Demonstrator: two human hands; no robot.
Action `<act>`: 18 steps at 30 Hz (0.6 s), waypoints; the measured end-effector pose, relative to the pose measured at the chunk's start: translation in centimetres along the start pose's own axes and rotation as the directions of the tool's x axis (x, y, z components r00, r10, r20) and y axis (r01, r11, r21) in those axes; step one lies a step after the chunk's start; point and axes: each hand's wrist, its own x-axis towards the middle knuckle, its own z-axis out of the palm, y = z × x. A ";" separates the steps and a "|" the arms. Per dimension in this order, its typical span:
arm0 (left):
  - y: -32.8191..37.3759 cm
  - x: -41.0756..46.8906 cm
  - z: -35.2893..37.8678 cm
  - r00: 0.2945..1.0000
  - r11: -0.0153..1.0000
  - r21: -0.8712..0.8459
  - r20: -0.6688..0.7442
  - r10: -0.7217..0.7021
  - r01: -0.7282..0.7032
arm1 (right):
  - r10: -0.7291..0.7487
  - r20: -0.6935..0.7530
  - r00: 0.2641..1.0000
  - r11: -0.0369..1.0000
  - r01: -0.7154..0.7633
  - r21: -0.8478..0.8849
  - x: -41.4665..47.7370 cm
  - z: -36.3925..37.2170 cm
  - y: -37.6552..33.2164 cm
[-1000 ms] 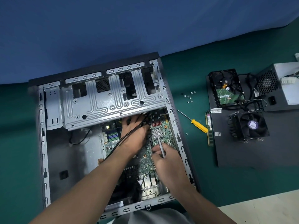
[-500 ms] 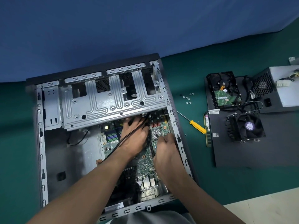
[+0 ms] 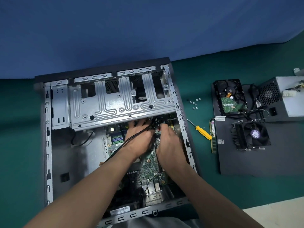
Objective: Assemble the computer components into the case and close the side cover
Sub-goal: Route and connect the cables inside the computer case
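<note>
A: Hands?
B: Both inside the case. Left hand lies flat on the motherboard, fingers spread; right hand is beside it (grip hidden, cannot tell).
A: Next part?
B: Likely the memory stick, right of the case, lengthwise along its wall, nearer the right hand.

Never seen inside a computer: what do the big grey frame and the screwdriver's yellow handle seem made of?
Frame: probably bare sheet steel, dull silver, with pressed ridges and punched holes. Screwdriver handle: likely plastic, a smooth, even yellow; its thin shaft looks like metal.
</note>
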 end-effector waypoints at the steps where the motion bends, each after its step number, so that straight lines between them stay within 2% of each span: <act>1: -0.1 0.0 -0.1 1.000 1.000 0.010 0.028 -0.002 0.002 | -0.004 0.001 1.000 1.000 0.004 -0.018 0.1 0.0 0.0; 4: -0.1 0.1 0.6 0.999 0.997 0.071 -0.054 -0.001 0.005 | 0.011 -0.009 1.000 0.997 -0.010 0.083 0.3 -0.2 -0.1; 11: 0.1 0.3 0.5 1.000 1.000 0.010 0.000 -0.013 0.013 | -0.034 0.008 0.999 0.986 0.035 -0.162 1.2 -0.2 -0.8; 18: 0.1 0.3 0.4 1.000 0.998 -0.057 -0.014 -0.022 0.021 | -0.078 0.075 0.994 0.969 0.093 -0.230 1.8 -0.7 -0.8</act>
